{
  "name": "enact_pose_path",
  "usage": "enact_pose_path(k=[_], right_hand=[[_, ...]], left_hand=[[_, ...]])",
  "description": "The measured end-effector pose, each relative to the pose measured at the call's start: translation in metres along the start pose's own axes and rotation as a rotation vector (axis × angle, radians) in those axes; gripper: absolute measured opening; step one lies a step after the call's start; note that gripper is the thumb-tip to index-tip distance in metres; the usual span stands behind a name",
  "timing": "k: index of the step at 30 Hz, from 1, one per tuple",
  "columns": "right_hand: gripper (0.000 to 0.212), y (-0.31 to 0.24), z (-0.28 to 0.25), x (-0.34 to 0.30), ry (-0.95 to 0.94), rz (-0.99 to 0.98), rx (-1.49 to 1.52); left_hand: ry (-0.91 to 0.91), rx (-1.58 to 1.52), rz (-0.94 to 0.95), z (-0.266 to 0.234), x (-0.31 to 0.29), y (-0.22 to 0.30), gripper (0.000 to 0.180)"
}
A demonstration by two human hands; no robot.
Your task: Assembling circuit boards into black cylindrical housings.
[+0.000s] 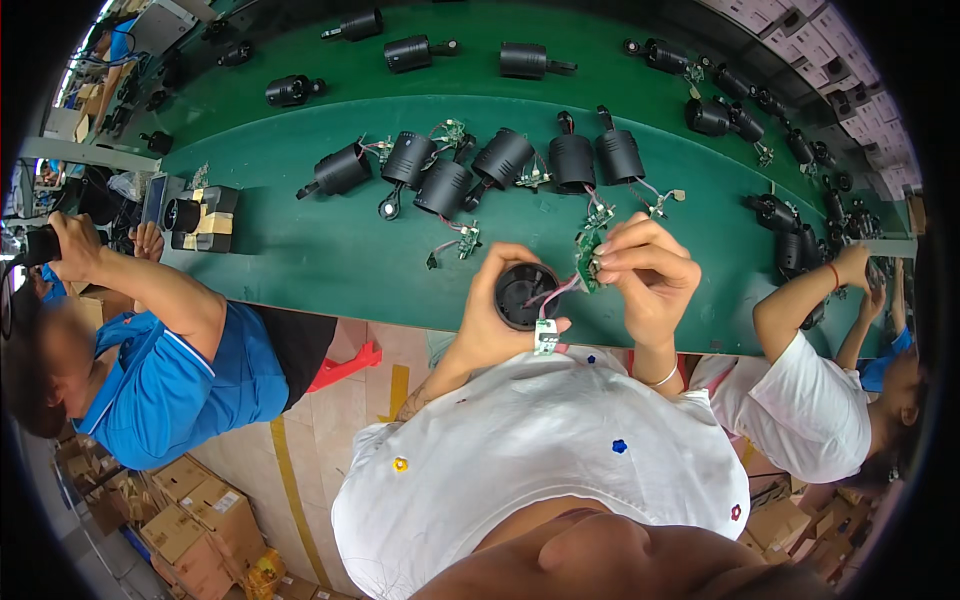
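Observation:
My left hand [484,328] is wrapped round a black cylindrical housing [526,312], its hollow end facing up toward me. Pink and white wires [563,289] run out of the hollow to a green circuit board [587,262]. That board is pinched between the thumb and fingers of my right hand [652,272], just right of the housing. A small white-and-green board [545,338] hangs at the near rim of the housing, by my left thumb. Both hands are above the near edge of the green table.
Several similar black housings [503,157] lie across the green table [340,260], some with boards trailing on wires. More sit on the raised strip behind. A person in blue [200,370] works at the left beside a taped block [215,220]; another in white [810,410] at the right.

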State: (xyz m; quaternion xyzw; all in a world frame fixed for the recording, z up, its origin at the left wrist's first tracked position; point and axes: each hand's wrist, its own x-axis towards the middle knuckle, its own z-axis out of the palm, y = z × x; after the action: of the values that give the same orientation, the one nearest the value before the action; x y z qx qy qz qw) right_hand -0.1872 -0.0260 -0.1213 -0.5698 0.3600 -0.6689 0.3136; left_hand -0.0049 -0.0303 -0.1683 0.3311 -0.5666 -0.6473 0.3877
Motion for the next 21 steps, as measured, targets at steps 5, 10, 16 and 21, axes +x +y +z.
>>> enact_pose_path(k=[5,10,16,21], right_hand=[[0.015,0.001,-0.008,0.001,0.044,-0.068,-0.147],[0.015,-0.002,-0.006,0.001,0.073,-0.099,-0.25],[0.016,-0.005,0.002,-0.004,-0.015,-0.08,-0.24],[0.015,-0.01,0.006,-0.003,0.002,-0.087,-0.262]], left_hand=[[0.082,-0.096,0.006,-0.002,-0.007,-0.001,0.075],[-0.061,-0.18,-0.04,-0.007,-0.004,0.0,0.076],[-0.378,-0.304,0.037,-0.013,0.005,-0.009,0.079],[-0.338,-0.199,0.076,-0.004,0.003,-0.015,0.082]])
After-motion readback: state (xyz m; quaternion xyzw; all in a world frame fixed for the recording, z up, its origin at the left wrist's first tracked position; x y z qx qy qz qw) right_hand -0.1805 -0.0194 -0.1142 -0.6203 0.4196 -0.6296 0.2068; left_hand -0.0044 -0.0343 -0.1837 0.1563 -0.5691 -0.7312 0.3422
